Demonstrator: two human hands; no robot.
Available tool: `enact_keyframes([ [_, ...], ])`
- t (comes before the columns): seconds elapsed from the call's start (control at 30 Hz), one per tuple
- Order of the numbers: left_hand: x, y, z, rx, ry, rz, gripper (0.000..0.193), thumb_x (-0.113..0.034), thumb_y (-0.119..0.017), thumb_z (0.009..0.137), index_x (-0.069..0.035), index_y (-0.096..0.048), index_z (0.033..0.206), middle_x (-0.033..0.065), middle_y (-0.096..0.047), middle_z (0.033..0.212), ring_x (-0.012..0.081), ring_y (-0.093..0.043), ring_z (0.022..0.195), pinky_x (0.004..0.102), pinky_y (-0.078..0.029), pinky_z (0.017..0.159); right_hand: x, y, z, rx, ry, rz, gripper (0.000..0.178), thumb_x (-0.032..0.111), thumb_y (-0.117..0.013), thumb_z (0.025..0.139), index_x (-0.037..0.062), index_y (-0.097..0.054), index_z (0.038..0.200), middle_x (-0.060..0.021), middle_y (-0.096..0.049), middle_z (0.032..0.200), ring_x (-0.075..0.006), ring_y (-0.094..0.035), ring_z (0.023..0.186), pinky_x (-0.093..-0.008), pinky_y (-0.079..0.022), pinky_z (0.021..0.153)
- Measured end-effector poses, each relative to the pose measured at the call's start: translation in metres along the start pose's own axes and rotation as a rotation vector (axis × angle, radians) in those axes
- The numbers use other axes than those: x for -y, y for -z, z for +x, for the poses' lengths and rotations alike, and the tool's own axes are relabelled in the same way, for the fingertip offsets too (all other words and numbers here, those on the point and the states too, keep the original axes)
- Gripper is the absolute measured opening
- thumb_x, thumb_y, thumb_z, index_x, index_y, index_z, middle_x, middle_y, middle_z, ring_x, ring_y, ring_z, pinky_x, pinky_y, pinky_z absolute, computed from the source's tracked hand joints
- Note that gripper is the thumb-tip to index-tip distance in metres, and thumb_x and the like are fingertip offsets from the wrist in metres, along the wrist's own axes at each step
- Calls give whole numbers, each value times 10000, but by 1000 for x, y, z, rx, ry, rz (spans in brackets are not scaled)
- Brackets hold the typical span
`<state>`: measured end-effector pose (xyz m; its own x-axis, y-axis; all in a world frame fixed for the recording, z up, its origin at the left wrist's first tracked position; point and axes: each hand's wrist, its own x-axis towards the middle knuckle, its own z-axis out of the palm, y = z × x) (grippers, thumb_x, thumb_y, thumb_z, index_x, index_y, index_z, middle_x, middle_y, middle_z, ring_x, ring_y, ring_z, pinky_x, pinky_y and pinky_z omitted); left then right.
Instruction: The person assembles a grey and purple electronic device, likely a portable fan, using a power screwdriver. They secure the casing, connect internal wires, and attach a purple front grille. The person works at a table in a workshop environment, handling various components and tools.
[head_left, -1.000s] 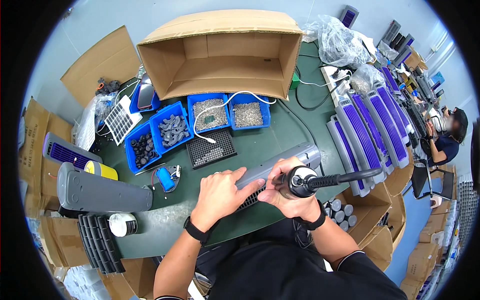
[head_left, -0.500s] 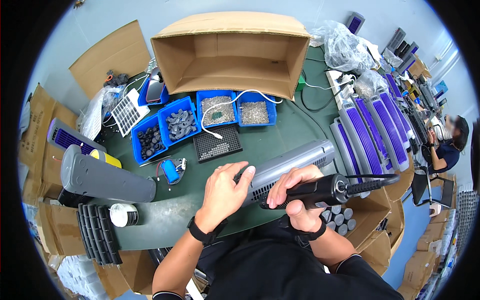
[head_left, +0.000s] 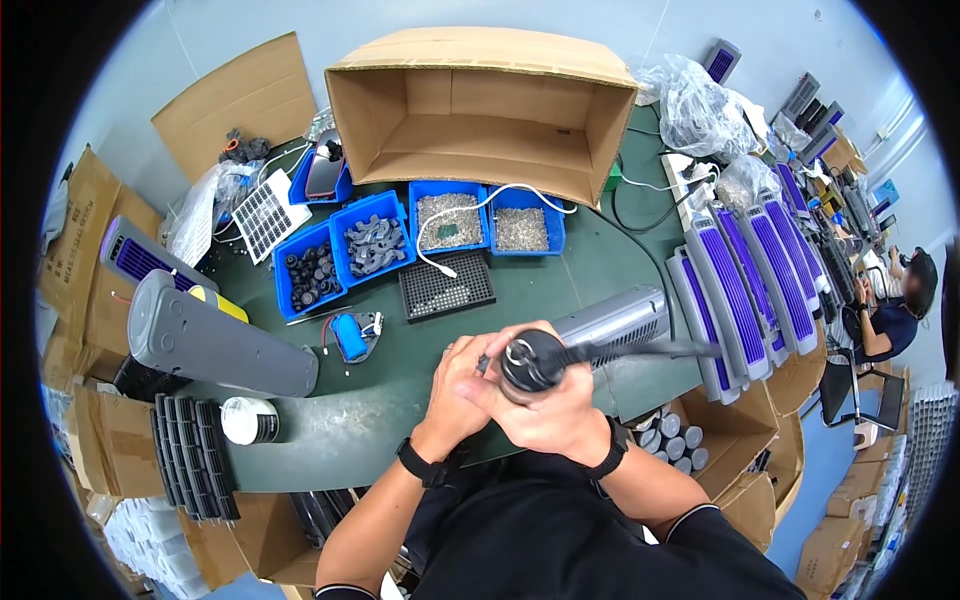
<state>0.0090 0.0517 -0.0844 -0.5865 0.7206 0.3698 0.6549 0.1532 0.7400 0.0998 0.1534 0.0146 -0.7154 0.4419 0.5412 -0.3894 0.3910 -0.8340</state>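
Observation:
A long grey plastic housing (head_left: 618, 312) with a slotted side lies on the green table in front of me. My right hand (head_left: 550, 412) is wrapped around a black electric screwdriver (head_left: 532, 358), held upright over the near-left end of the housing. The screwdriver's cable (head_left: 640, 350) runs off to the right, blurred. My left hand (head_left: 455, 393) is closed at that same end of the housing, right beside the screwdriver; its fingertips are partly covered by my right hand. The screwdriver's tip is hidden beneath my hands.
Blue bins (head_left: 373, 238) of grey parts, black knobs and screws stand beyond, with a black perforated tray (head_left: 447, 287). Left are a blue battery part (head_left: 350, 337), a grey cylinder-like casing (head_left: 215, 335) and a white tub (head_left: 248, 420). Purple-grilled units (head_left: 730, 300) line the right. A person sits far right.
My right hand has swung the screwdriver from lying sideways to upright and moved it left over the housing's end. My left hand has come in close beside it.

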Motion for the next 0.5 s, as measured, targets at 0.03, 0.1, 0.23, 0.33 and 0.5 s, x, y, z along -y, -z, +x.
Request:
enact_keyframes([
  [0.03,3,-2,0,18,19,-30,303,-210,-658,970,5,-695,1181,200,-697,1097,417,-642,1003,486,-511,914,2,2,5,33,16,-60,407,37,-934,777,-4,-648,1064,-23,-671,839,-87,-649,731,-258,-542,678],
  [0.1,6,-5,-2,49,64,-87,290,-193,-646,969,0,-690,1181,199,-694,1101,418,-640,1000,487,-510,909,-6,-1,-5,-8,-27,-43,432,106,-953,771,15,-639,1053,-27,-685,819,-93,-657,719,-262,-546,663],
  [0.23,-25,5,12,-4,282,-141,314,-269,-593,1020,8,-720,1097,217,-700,1022,414,-646,956,480,-505,903,-10,23,-22,123,262,-16,526,156,-971,742,73,-598,1104,-69,-713,760,-181,-684,657,-288,-543,643],
  [0.33,-17,1,10,-29,223,-118,316,-265,-573,1032,10,-715,1098,213,-687,990,411,-634,922,487,-499,882,-12,23,-24,98,111,-23,504,80,-934,779,38,-577,1132,-66,-706,856,-148,-683,742,-279,-551,684],
  [0.5,-9,-4,7,-48,193,-125,304,-254,-555,1037,2,-713,1076,210,-671,948,407,-626,901,489,-497,860,-16,15,-17,103,-14,119,499,7,-870,837,25,-497,1167,-48,-636,889,-109,-639,775,-262,-540,703],
])
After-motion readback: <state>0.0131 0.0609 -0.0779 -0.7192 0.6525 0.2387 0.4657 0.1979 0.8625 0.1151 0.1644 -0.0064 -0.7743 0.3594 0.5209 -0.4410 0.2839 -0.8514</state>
